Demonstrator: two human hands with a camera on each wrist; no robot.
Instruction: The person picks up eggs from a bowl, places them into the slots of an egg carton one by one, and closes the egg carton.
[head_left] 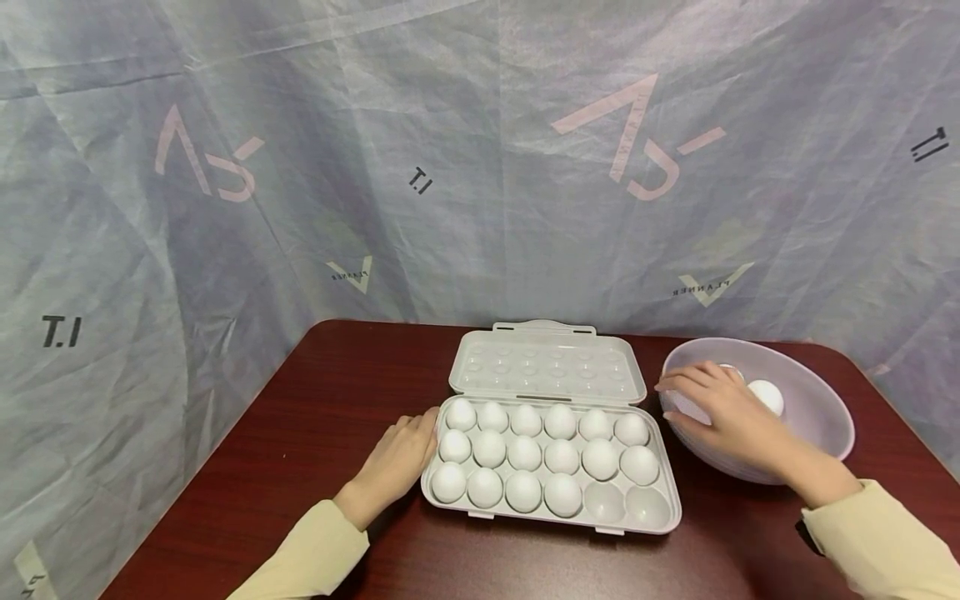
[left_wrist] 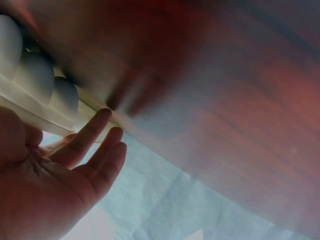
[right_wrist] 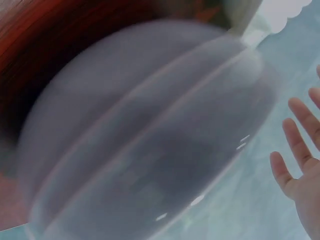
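Pale printed sheeting (head_left: pixel 480 167) hangs all around the far side, and under it sits a dark red counter (head_left: pixel 315 433). Centre stage, an open egg tray (head_left: pixel 551 462) with its lid (head_left: pixel 547 367) tipped back on the far edge; white eggs fill all but the two near-right cups (head_left: pixel 626 504). To the right, just beside the tray, a lilac bowl (head_left: pixel 817 408) with a white egg (head_left: pixel 767 396) inside. Right hand (head_left: pixel 723 408) is over the bowl's left rim, fingers spread wide and loosely bent, gripping nothing, just left of that egg. Left hand (head_left: pixel 397 458) lies on the counter against the tray's left end, fingers straight and relaxed, holding nothing. Cream sleeves (head_left: pixel 307 558) cover both forearms.
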